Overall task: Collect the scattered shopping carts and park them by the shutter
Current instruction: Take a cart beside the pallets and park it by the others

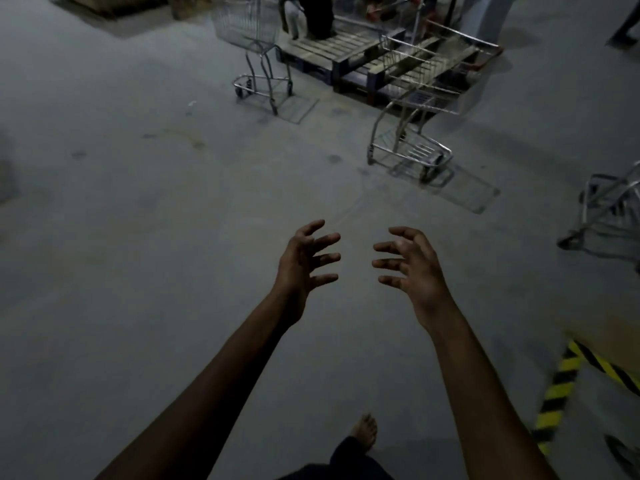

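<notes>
Fingers (327, 257) on both hands are splayed apart and a bit hooked, kinda claw-like, gripping nothing at all. The left hand (304, 261) and right hand (414, 268) hang out in front at about the same height, fingertips pointing toward each other across a gap. Both bare forearms stretch out over the grey concrete floor (138, 237). Down at the bottom edge a bare foot (364, 432) sticks out from a dark trouser leg.

The carts are all well ahead of the hands, none touched. 3 of them in view:
- The far shopping cart (242, 26) stands upright up top, just left of a wooden pallet (332, 46).
- The red-handled shopping cart (410, 152) is closer, right of centre, with its basket in front of the pallet.
- The third cart (609, 216) is cut off by the right edge, so only its lower frame shows.

Somebody's legs (313, 15) stand on the pallet, pretty blurry. Yellow-black hazard tape (557, 393) runs across the floor at lower right.
</notes>
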`<state>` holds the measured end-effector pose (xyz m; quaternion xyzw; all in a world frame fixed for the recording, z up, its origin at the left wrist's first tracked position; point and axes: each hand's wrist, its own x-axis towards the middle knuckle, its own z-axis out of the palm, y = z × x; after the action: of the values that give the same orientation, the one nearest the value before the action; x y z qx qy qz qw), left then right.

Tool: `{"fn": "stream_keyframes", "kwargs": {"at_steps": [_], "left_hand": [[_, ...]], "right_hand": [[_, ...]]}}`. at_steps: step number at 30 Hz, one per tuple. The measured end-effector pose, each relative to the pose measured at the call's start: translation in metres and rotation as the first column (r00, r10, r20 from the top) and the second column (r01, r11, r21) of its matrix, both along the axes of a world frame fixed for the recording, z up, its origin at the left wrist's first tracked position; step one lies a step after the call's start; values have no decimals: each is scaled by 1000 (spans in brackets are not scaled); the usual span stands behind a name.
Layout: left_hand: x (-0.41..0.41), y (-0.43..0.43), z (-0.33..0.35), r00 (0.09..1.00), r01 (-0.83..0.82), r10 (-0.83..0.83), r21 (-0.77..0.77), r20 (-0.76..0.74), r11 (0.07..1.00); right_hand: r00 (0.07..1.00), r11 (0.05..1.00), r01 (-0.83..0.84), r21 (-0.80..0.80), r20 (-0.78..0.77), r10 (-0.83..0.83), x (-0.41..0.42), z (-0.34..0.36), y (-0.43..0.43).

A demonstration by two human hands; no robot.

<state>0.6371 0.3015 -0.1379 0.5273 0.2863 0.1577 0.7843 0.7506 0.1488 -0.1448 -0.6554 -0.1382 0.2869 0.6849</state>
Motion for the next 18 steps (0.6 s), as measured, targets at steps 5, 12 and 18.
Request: {"fn": "stream_keyframes", "kwargs": {"at_steps": [5, 12, 18], "left_hand": [[71, 55, 7, 993, -27, 59, 284, -103, 958], [146, 138, -20, 977, -43, 149, 548, -150, 836], [236, 244, -41, 950, 185, 111, 811, -293, 556]], "right_hand": [[994, 996, -68, -56, 85, 72, 91, 12, 67], [966, 973, -146, -176, 186, 179, 176, -4, 166], [916, 940, -66, -336, 354, 191, 267, -17, 258]]}}
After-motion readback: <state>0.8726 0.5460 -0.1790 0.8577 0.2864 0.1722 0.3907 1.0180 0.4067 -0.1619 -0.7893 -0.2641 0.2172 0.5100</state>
